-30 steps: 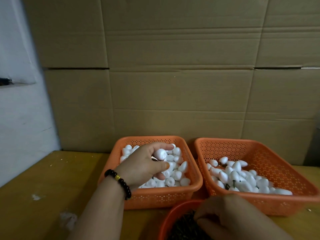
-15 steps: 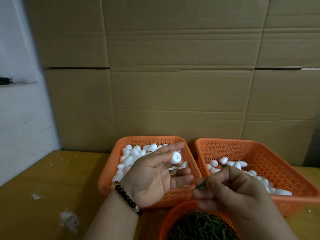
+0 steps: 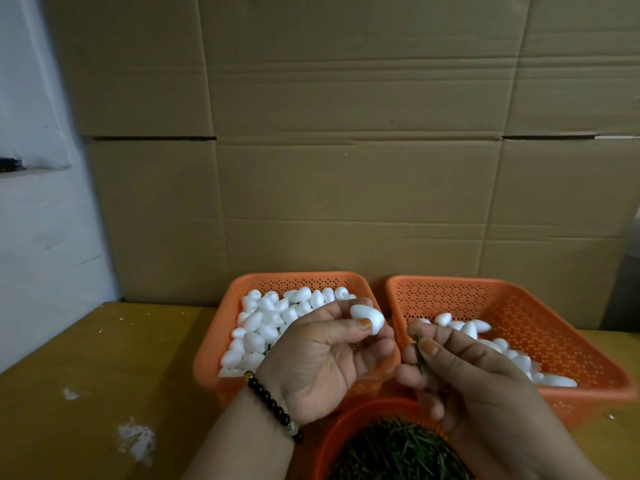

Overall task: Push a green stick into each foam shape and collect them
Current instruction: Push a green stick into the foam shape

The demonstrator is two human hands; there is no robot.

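My left hand (image 3: pixel 322 362), palm up with a black bead bracelet at the wrist, pinches a white egg-shaped foam shape (image 3: pixel 367 317) between thumb and fingertips above the left basket's near corner. My right hand (image 3: pixel 464 379) pinches a thin green stick (image 3: pixel 420 355), its tip a short gap from the foam shape. The left orange basket (image 3: pixel 214 348) holds several plain foam shapes. The right orange basket (image 3: pixel 554 327) holds several foam shapes, partly hidden by my right hand. An orange bowl (image 3: pixel 332 434) full of green sticks sits at the bottom centre.
Both baskets stand on a yellow-brown table (image 3: pixel 104 375) against a wall of cardboard boxes (image 3: pixel 346 168). White foam crumbs (image 3: pixel 136 441) lie on the table at the near left. A pale wall (image 3: pixel 34 202) is at the left.
My left hand lifted a foam shape out of the left basket and turned palm up. My right hand rose from the bowl with a green stick and moved toward the foam shape.
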